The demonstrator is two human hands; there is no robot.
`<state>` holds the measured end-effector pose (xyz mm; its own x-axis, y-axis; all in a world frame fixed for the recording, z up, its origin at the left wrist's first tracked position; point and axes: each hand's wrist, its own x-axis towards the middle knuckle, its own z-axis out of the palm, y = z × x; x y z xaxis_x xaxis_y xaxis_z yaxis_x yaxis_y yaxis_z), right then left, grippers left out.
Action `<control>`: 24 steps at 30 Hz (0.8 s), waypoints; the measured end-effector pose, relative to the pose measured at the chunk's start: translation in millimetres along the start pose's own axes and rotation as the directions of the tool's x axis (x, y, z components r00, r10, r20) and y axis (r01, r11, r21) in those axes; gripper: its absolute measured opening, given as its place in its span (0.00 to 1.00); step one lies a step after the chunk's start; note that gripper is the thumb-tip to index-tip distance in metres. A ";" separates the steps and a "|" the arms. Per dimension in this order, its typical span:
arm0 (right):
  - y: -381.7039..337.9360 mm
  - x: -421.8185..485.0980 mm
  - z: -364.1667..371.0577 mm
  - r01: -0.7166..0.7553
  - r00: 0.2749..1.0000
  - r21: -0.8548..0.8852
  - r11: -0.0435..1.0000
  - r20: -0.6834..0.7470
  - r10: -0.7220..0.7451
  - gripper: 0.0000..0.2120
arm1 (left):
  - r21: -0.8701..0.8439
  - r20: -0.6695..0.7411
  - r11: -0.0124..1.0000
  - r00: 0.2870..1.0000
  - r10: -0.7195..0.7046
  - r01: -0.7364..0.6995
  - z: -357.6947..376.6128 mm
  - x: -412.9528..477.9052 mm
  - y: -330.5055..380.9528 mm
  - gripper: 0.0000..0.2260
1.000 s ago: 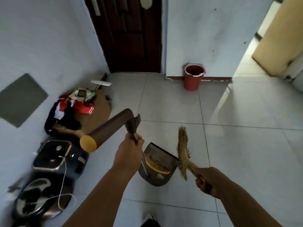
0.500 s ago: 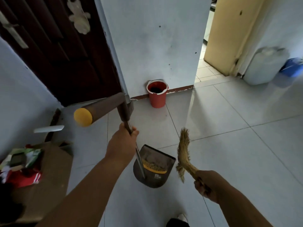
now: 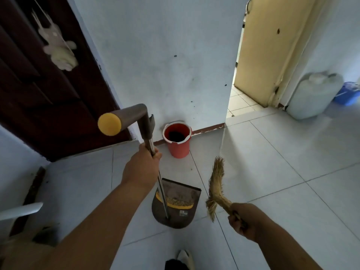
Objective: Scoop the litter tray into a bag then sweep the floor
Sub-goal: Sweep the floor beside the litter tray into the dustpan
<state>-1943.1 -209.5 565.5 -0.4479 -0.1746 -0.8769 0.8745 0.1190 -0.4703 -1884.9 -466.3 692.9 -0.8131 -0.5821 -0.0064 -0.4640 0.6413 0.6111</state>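
Note:
My left hand (image 3: pixel 141 168) grips the metal shaft of a long-handled brown dustpan (image 3: pixel 178 206), whose pan hangs just above the tiled floor and has a yellow comb across it. Its bent handle ends in a yellow cap near my face. My right hand (image 3: pixel 244 221) holds a short straw broom (image 3: pixel 215 185) by its bound end, bristles pointing up, just right of the pan. A red bucket (image 3: pixel 178 140) with a white rim stands against the pale wall straight ahead. No litter tray or bag is in sight.
A dark wooden door (image 3: pixel 44 90) stands at the left with a pale toy hanging on it. A doorway with a yellow door (image 3: pixel 270 49) opens at the right. A white jerrycan (image 3: pixel 313 96) and a blue container (image 3: pixel 348 93) sit by the right wall. Cardboard lies at lower left.
My view has swung right and closer to the wall; the red bucket now lies straight ahead and nearer. The pile of things at the left has dropped out of sight. Both hands keep their hold.

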 end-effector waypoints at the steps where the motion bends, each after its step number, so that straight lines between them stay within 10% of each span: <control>1: -21.3 13.4 5.0 0.005 1.000 0.012 1.000 0.006 -0.005 0.03 | 0.001 0.003 1.000 1.000 0.015 -0.015 3.3 29.1 4.6 0.07; 24: -400.3 227.0 -15.3 -0.054 0.999 -0.080 0.995 -0.001 0.054 0.07 | 0.374 0.068 0.912 0.986 0.153 -0.167 119.8 472.5 209.1 0.13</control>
<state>-2397.7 -281.8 553.2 -0.3998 -0.1670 -0.9012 0.8797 0.2061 -0.4285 -2408.2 -547.4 722.8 -0.8964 -0.4421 0.0332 -0.4190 0.8693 0.2624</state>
